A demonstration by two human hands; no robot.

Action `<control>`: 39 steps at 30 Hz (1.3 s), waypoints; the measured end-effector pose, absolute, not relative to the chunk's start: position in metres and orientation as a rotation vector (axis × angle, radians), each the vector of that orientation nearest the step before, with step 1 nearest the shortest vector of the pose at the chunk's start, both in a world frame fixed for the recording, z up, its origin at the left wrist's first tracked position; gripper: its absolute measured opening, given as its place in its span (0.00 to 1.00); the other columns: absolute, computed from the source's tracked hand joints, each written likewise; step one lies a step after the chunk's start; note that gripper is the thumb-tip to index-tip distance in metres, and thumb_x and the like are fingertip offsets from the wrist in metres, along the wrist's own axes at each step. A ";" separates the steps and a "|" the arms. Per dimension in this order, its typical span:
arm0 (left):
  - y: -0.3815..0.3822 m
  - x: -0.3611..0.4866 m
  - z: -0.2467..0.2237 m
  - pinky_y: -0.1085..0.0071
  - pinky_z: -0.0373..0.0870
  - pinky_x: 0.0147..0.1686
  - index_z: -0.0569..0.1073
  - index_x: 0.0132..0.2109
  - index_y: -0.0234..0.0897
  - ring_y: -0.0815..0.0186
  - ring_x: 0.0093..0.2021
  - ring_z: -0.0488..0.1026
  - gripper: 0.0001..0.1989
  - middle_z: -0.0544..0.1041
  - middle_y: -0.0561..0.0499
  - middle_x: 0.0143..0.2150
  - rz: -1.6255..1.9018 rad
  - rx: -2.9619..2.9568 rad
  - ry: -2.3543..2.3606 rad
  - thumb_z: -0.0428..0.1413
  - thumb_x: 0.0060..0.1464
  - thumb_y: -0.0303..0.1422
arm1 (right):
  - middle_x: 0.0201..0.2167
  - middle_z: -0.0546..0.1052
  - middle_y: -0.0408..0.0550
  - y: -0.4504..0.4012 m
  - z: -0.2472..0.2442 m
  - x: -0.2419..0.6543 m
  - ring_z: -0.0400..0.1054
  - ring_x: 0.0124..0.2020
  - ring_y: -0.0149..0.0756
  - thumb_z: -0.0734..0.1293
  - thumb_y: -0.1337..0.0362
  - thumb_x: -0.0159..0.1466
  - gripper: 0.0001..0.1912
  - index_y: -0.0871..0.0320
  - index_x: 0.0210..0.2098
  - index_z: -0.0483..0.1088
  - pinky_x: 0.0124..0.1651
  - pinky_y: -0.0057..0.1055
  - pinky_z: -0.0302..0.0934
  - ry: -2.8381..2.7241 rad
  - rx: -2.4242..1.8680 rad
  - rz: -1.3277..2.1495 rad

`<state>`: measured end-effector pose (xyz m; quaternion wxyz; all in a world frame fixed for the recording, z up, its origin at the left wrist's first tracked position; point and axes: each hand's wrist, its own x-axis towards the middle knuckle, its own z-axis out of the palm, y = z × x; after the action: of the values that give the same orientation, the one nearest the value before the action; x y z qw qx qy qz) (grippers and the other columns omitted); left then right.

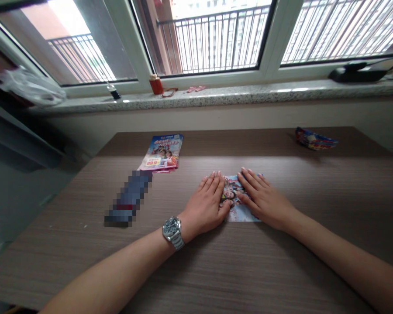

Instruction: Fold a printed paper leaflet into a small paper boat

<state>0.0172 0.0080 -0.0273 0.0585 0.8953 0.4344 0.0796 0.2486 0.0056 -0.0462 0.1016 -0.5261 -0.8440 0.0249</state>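
A colourful printed leaflet (pixel 240 213) lies on the brown table, partly covered by both hands. Across its left side rests my left hand (pixel 209 203), palm down with the fingers stretched out; a metal watch (pixel 172 231) is on that wrist. My right hand (pixel 265 200) lies flat over the leaflet's right side, fingers extended. Between the hands a strip of the print shows, with pictured people and a pale blue lower part. The leaflet's side edges are mostly hidden under the hands.
To the left is a stack of similar leaflets (pixel 162 152), with a blurred dark flat object (pixel 129 200) nearer me. A folded paper piece (pixel 315 139) stands at the back right. On the granite sill (pixel 232 97) are a red lighter-like item (pixel 156 84) and a black power strip (pixel 358 73).
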 end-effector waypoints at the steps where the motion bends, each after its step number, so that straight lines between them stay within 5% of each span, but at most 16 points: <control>1: 0.008 0.017 -0.027 0.56 0.43 0.73 0.49 0.73 0.29 0.55 0.76 0.41 0.35 0.45 0.39 0.76 0.233 2.709 1.316 0.41 0.68 0.48 | 0.73 0.50 0.61 0.005 -0.047 0.252 0.41 0.74 0.47 0.47 0.45 0.73 0.38 0.66 0.71 0.54 0.72 0.48 0.44 -2.477 -1.576 0.065; 13: 0.011 0.013 -0.029 0.55 0.43 0.73 0.48 0.73 0.30 0.56 0.76 0.40 0.36 0.44 0.39 0.76 0.284 2.688 1.251 0.39 0.69 0.50 | 0.73 0.51 0.61 0.006 -0.049 0.261 0.41 0.74 0.47 0.48 0.45 0.73 0.37 0.65 0.71 0.54 0.72 0.49 0.43 -2.455 -1.596 0.016; 18: 0.009 0.006 -0.019 0.52 0.42 0.73 0.47 0.74 0.41 0.57 0.76 0.39 0.32 0.43 0.45 0.76 0.288 2.711 1.114 0.39 0.70 0.49 | 0.73 0.51 0.61 0.007 -0.050 0.263 0.41 0.74 0.47 0.49 0.45 0.73 0.37 0.65 0.71 0.53 0.72 0.49 0.42 -2.455 -1.587 0.037; 39: 0.003 0.004 -0.009 0.49 0.57 0.62 0.57 0.71 0.40 0.49 0.66 0.61 0.31 0.62 0.39 0.69 0.344 2.735 1.374 0.40 0.68 0.51 | 0.70 0.61 0.53 0.001 -0.034 0.263 0.48 0.72 0.50 0.59 0.53 0.72 0.27 0.51 0.68 0.61 0.70 0.57 0.48 -2.497 -1.205 0.219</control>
<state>0.0044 0.0032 -0.0089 0.0305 0.8875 0.4459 0.1118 0.2626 0.0010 -0.0339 0.1793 -0.4263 -0.8832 0.0775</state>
